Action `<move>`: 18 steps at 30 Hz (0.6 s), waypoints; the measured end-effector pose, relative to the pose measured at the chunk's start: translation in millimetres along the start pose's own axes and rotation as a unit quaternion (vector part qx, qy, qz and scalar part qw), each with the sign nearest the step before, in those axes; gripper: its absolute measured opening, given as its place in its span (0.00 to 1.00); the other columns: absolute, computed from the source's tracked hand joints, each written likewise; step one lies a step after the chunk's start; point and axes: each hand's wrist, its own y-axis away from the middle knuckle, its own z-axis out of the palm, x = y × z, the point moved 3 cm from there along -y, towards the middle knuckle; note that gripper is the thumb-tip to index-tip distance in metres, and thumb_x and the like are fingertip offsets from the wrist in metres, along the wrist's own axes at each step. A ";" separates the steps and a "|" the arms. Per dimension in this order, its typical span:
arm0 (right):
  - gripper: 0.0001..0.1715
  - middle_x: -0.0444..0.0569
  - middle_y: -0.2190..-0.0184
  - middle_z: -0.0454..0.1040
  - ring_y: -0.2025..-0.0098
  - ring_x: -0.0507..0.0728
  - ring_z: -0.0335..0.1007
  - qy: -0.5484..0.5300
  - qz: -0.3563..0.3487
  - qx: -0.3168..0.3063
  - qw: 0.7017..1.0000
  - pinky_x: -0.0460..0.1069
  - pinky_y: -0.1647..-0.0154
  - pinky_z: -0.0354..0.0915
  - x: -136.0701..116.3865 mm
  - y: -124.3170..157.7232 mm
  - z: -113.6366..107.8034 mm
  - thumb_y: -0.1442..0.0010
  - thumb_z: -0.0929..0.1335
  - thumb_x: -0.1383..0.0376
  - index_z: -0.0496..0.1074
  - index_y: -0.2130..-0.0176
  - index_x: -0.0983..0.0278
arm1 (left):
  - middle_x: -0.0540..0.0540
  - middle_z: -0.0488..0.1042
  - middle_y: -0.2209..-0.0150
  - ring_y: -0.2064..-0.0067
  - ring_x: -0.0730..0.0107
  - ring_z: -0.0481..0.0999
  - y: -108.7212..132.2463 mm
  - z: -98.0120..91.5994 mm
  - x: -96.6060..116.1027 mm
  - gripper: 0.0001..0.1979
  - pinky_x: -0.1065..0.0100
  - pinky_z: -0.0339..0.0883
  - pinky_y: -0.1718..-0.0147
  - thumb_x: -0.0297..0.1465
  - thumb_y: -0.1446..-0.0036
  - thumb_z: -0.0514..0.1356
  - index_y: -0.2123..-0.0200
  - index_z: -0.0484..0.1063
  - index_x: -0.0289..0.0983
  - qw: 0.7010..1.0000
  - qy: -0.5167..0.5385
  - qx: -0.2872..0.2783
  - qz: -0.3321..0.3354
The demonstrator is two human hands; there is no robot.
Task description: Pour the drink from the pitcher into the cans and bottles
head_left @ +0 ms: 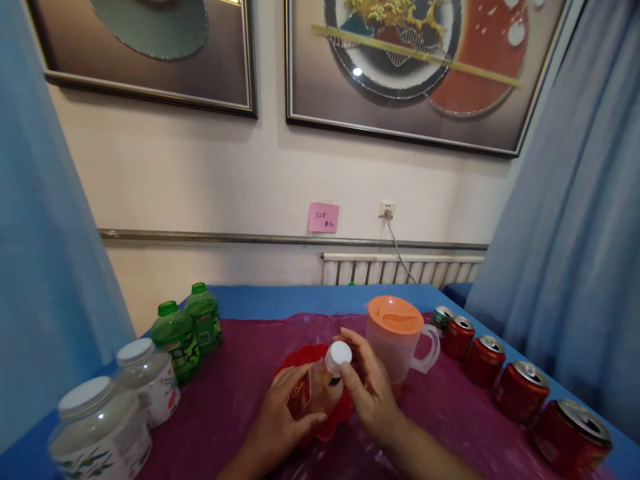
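**Bottle (323, 395) gripped by 2 hands at the red dish (344, 407)**

From the left there are 2 jars (100, 430) with white lids, then 2 green bottles (176, 343) just beside them, standing upright. Mid-table is 1 left hand (280, 410), curled round the bottle's body, its thumb and fingers parted only by the bottle's width. Next to it is 1 right hand (370, 390), thumb and fingers closed about the white cap (341, 355). Just beyond that hand stands 1 pitcher (393, 347) with 1 orange lid (395, 315), its handle to the right. On the far right, 5 cans (484, 362) stand upright in 1 row: 1 green, 4 red.

The table (250, 300) is blue, with a shiny purple sheet (215, 400) over its middle. Around it are 1 blue curtain (55, 200) at the left, a pale wall (200, 167) carrying 2 framed pictures (405, 73), a rail (225, 237), 1 pink note (323, 217), 1 socket (387, 209) with a cord (397, 247), a radiator (400, 269), and 1 blue curtain at the right.

The bottle is at the table's middle, seen against the dish. Its long axis is tilted, cap end up and to the right, base down and to the left; I cannot tell whether the base touches the dish.
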 end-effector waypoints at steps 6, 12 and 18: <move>0.22 0.51 0.42 0.71 0.41 0.61 0.68 0.000 -0.004 -0.003 1.000 0.57 0.39 0.64 0.2 0.0 0.8 0.30 0.65 0.59 0.67 0.39 0.56 | 0.42 0.78 0.46 0.43 0.48 0.74 0.0 -0.2 2.2 0.33 0.47 0.66 0.41 0.33 0.59 0.74 0.46 0.75 0.44 1.000 0.005 -0.005 -0.003; 0.33 0.51 0.32 0.60 0.32 0.63 0.56 0.004 -0.023 -0.001 1.000 0.60 0.32 0.57 0.8 25.4 9.1 0.30 0.65 0.60 0.54 0.30 0.52 | 0.43 0.80 0.48 0.47 0.50 0.78 -2.9 -3.9 1.8 0.32 0.51 0.71 0.45 0.37 0.59 0.74 0.47 0.76 0.44 0.999 0.022 0.033 0.003; 0.23 0.48 0.29 0.52 0.30 0.66 0.52 0.050 -0.079 -0.010 0.996 0.62 0.32 0.56 -8.2 48.4 8.1 0.30 0.65 0.59 0.67 0.37 0.51 | 0.39 0.78 0.46 0.45 0.47 0.77 -3.6 0.0 -17.6 0.33 0.48 0.70 0.45 0.39 0.58 0.72 0.46 0.74 0.41 0.998 0.023 0.058 -0.010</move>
